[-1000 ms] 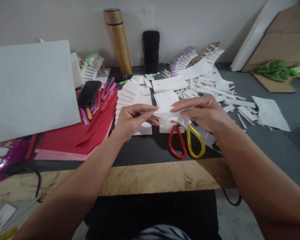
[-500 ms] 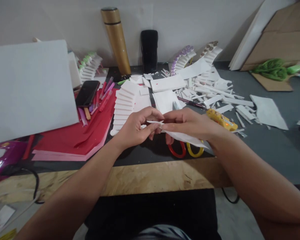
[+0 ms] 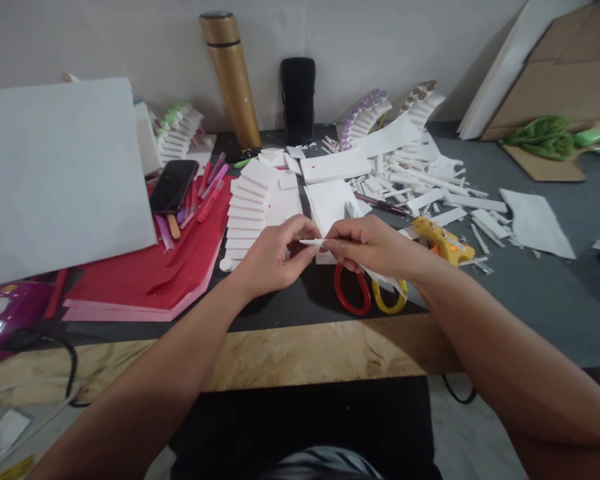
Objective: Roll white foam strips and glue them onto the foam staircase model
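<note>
My left hand [image 3: 283, 257] and my right hand [image 3: 367, 245] meet above the front of the table, both closed in a pinch on a white paper strip [image 3: 387, 279]. Its narrow pointed end shows between my fingertips, and the rest trails under my right palm. Just below my right hand lie scissors with one red and one yellow handle loop [image 3: 353, 300], their blades partly hidden. Left of my left hand is a white stepped paper piece [image 3: 253, 207]. White paper sheets [image 3: 330, 200] lie behind my fingers.
A yellow glue gun [image 3: 445, 241] and many white paper scraps [image 3: 420, 173] lie at the right. Red and pink sheets [image 3: 145, 273], a phone [image 3: 174, 187] and a white board [image 3: 63, 177] are at the left. A gold flask [image 3: 233, 80] stands behind.
The paper strip has been drawn in and turned, so less of it shows right of my hands. My right hand's fingers have closed tighter around it.
</note>
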`<action>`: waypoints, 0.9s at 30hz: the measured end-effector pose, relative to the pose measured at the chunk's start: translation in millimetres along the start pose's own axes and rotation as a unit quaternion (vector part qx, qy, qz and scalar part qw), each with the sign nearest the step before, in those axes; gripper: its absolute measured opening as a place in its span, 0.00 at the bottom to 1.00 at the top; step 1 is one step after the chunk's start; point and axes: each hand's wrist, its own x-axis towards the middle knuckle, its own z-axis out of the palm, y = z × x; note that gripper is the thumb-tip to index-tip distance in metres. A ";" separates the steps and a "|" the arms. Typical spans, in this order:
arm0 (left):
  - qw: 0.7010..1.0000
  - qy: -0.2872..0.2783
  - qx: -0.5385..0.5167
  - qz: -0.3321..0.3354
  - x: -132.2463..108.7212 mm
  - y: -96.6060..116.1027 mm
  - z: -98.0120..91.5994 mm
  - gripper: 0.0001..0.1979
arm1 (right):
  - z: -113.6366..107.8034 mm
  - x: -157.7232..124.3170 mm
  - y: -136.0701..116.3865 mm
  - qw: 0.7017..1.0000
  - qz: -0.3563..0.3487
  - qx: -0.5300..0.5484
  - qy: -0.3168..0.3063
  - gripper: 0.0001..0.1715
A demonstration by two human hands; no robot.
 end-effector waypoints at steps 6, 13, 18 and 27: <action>0.997 -0.034 0.069 0.016 1.5 -2.6 -1.1 0.11 | -1.2 -1.0 -0.1 0.999 0.002 0.032 -0.010 0.14; 0.997 -0.047 0.065 0.007 3.0 0.4 -1.3 0.13 | -2.4 -0.9 2.8 0.998 0.013 0.052 -0.037 0.14; 0.988 -0.058 0.137 0.042 2.4 -1.5 -0.1 0.13 | -1.2 0.0 3.0 0.989 0.036 0.133 -0.045 0.17; 0.910 -0.017 0.383 0.154 1.0 -0.7 4.9 0.17 | 5.2 3.1 0.2 0.936 0.113 0.331 -0.033 0.11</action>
